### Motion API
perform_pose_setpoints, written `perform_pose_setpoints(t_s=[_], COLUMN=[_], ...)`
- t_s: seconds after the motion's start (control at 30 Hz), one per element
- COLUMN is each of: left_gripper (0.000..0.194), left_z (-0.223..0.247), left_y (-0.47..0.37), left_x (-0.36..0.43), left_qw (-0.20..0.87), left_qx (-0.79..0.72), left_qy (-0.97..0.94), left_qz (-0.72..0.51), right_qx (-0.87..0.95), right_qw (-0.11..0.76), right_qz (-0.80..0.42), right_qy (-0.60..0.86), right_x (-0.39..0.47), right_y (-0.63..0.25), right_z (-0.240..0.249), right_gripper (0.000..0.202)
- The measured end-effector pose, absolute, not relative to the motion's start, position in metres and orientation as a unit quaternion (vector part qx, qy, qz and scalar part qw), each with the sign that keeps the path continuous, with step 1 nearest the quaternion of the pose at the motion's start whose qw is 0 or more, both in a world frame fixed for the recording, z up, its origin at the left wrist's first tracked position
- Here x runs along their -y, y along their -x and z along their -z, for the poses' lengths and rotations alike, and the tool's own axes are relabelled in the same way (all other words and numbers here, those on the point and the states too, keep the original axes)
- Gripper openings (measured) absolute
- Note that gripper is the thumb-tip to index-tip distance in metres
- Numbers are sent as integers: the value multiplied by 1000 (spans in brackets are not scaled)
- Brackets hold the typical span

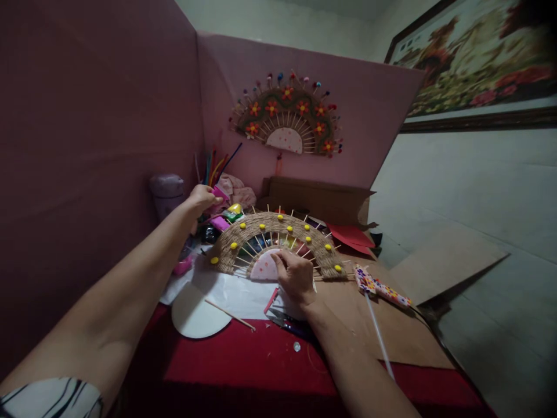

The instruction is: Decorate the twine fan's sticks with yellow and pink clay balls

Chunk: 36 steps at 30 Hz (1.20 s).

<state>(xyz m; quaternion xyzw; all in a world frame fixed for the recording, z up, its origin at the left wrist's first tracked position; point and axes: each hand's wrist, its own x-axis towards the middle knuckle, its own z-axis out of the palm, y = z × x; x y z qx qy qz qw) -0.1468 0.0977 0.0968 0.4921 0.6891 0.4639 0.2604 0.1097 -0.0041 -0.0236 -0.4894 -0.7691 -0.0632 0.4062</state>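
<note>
My left hand (203, 198) reaches to the back left, its fingers closed on a bright pink packet (220, 196) among the craft supplies. My right hand (296, 277) is closed in front of the fan's base, thumb and forefinger together; anything in the pinch is too hidden to make out. Behind it stands a half-round fan (278, 223), wound with brown twine over thin sticks. Small yellow dots (289, 229) sit along its band, and its base is a pink patterned half-circle (263, 266).
A white disc (198, 310) and a thin stick (230, 315) lie at front left. Scissors (289, 324) are beneath my right wrist. A patterned glue gun (380, 285) rests on cardboard (391, 337) at right. A finished flowered fan (285, 113) hangs behind.
</note>
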Motion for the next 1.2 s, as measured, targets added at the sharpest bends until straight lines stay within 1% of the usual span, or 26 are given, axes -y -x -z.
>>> perform_pose_setpoints(t_s=[0.07,0.17,0.23,0.3,0.4,0.53,0.6,0.63,0.73,0.8,0.87,0.93,1.0,1.07,1.13,1.2], left_gripper=[13,9,6,7,13,11,11,13,23,29,33,34,36,39,37,31], left_z=[-104,-114,-118,-119,-114,-103,-101,-101,-103,-103,-100,-92,-84,-76,-70,-67], left_y=[139,129,126,126,128,128,128,128,134,139,144,148,149,150,150,149], left_x=[-88,-77,-72,-69,-65,-58,-57,-58,-68,-77,-87,-93,-96,-95,-92,-90], left_qw=[321,330,327,328,345,370,325,277,71,-24,-44,-37,-34,-55,-71,-53], left_qx=[-641,-611,-603,-607,-608,-575,-595,-619,-690,-714,-734,-749,-752,-749,-743,-745], left_qy=[-472,-465,-478,-500,-543,-646,-680,-687,-681,-668,-656,-647,-646,-648,-654,-659], left_qz=[-512,-549,-548,-524,-465,-339,-279,-262,-235,-208,-168,-139,-130,-129,-119,-92], right_qx=[770,768,767,766,764,764,763,763,761,759,759,760,760,759,760,763], right_qw=[411,414,414,414,412,412,414,415,420,419,416,413,412,413,414,412], right_qz=[62,64,64,60,56,61,66,68,68,68,70,72,70,67,61,55], right_qy=[485,485,487,489,493,493,492,491,491,493,496,497,498,499,497,496], right_x=[5,5,4,3,2,2,2,2,0,-1,-2,-2,-2,0,1,3], right_y=[-110,-110,-110,-110,-110,-111,-111,-111,-112,-112,-112,-112,-112,-111,-111,-110], right_z=[24,23,23,24,25,26,26,26,28,29,29,29,29,27,25,25], right_gripper=[24,22,22,23,23,23,23,22,22,22,23,24,24,24,23,22])
